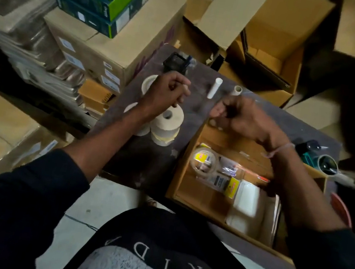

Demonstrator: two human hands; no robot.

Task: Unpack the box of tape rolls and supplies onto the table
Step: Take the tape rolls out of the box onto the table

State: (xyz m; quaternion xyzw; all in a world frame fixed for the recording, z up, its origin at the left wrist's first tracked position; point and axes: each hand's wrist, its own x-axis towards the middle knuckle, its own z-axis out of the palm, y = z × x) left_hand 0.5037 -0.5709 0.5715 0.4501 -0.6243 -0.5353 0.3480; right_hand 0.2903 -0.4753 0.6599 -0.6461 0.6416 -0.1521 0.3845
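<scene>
Much here is hard for us to read. The right hand [240,116] is smeared by motion above the far edge of the open cardboard box [187,197]; its fingers look curled, but we cannot tell whether the grip is closed on anything. The left hand [167,92] hangs over the worktop [143,164] with fingers curled inward, thumb and forefinger pinched on something thin and pale that is too small to name. That forearm covers part of a flat tape roll [148,82] behind it and another roll [130,106] at the worktop's left edge.

The worktop is dark, dull and scuffed. On it stands a stack of paper tape rolls [167,125], cream, matte and cylindrical, with a round core hole on top. Further back lie two white tubes [213,88], smooth and hollow, and a small black object [175,62] we cannot identify.

The box sits on the right part of the worktop, flaps open, brown and plain inside. It holds a clear tape roll [204,162] with a yellow label, glossy plastic packets [227,180] and a blurred white block [245,199]; the right forearm hides its far right corner. Beyond the box, a tape dispenser [322,158] is partly cut off.
</scene>
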